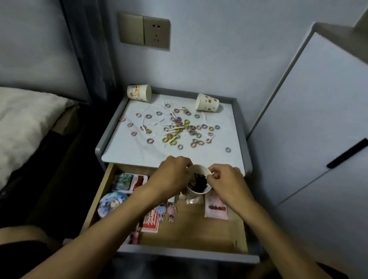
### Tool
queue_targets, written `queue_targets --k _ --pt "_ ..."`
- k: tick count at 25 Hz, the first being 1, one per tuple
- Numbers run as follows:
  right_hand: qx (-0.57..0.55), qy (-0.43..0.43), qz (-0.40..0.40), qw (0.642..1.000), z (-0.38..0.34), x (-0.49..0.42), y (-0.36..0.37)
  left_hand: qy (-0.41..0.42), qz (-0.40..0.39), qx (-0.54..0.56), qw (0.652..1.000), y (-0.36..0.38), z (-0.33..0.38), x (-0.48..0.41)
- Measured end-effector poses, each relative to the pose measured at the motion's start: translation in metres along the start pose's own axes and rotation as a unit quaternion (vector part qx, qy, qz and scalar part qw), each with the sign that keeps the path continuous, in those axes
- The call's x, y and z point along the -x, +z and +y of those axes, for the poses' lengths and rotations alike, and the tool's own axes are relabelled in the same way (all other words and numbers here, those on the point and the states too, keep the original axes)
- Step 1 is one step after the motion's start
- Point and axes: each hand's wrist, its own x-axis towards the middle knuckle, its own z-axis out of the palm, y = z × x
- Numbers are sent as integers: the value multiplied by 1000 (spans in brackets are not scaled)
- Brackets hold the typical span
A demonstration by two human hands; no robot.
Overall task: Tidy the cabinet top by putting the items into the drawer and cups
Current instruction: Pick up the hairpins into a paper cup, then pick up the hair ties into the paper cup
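This is a bedroom in a home: a bed (16,127) with pale, rumpled bedding lies along the left. Near it a small grey-rimmed bedside cabinet (109,132) stands against the wall, its wooden drawer (194,227) open on cards, a round badge (111,204) and other small printed trinkets. A wall switch (131,29) and socket (156,33) sit above the cabinet, a dark curtain (83,34) hangs behind the bed, and a tall white wardrobe (311,104) with a dark handle (349,153) stands to the right.

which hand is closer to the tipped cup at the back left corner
Left. The left hand sits in front and to the right of the tipped cup; the right hand is farther right, on the other side of the held cup.
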Motion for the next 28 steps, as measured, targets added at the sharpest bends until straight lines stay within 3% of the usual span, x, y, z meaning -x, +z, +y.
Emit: queue_targets --k 4,8,12,23,28 --pt "-63 23 -49 997 37 26 6 -11 -52 13 999 44 2 11" --pt "-78 54 44 995 72 26 -14 -1 -118 1 993 93 1 12" --pt "-66 63 31 995 93 30 -15 7 -170 -36 985 135 -3 7" --pt "-42 55 30 997 100 30 -7 55 -204 -51 976 170 8 9" --pt "-48 48 22 997 86 24 3 31 -201 6 979 153 4 9"
